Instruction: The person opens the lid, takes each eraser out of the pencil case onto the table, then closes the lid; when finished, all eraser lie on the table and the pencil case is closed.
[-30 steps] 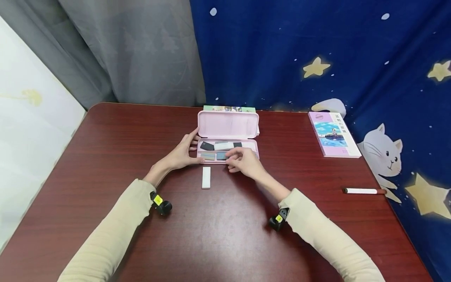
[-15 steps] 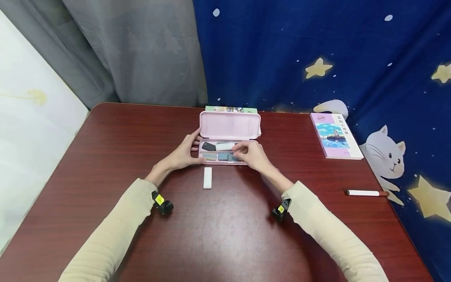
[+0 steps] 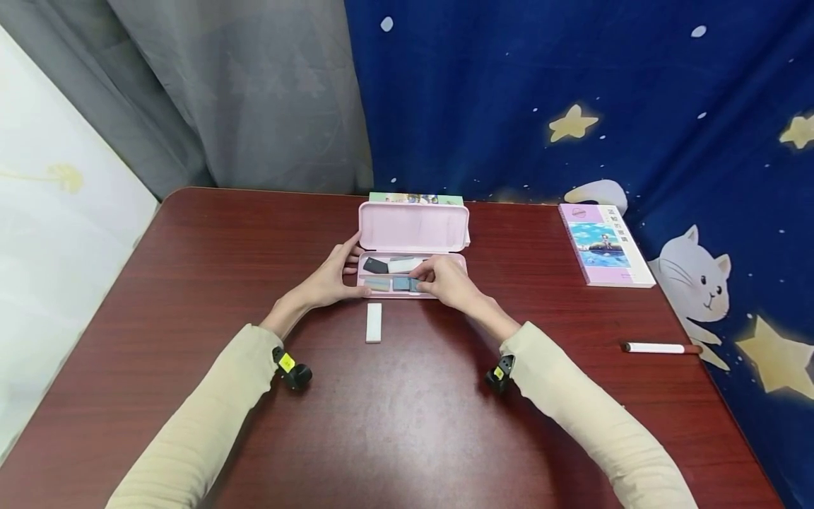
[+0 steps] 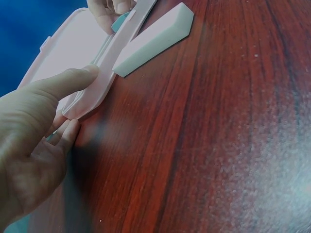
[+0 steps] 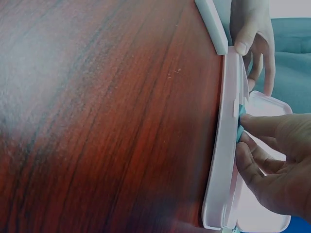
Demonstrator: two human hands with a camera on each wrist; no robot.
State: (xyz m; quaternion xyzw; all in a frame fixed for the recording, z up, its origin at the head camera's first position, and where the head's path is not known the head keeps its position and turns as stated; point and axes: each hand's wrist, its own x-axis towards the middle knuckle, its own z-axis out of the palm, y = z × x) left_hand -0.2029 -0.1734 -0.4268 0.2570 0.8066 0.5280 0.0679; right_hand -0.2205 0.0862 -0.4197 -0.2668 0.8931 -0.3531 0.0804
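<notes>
Relative to the frame half a second earlier, the right hand (image 3: 448,284) is shifted slightly left over the open pink case (image 3: 413,226), which is placed at the far middle of the desk (image 3: 381,424). By its thumb and fingers a blue block (image 3: 413,284) is pinched at the case's near side, just right of a second blue block (image 3: 400,283). The left hand (image 3: 327,281), fingers extended, is rested against the case's left end. A white block (image 3: 374,323) is laid just nearer.
</notes>
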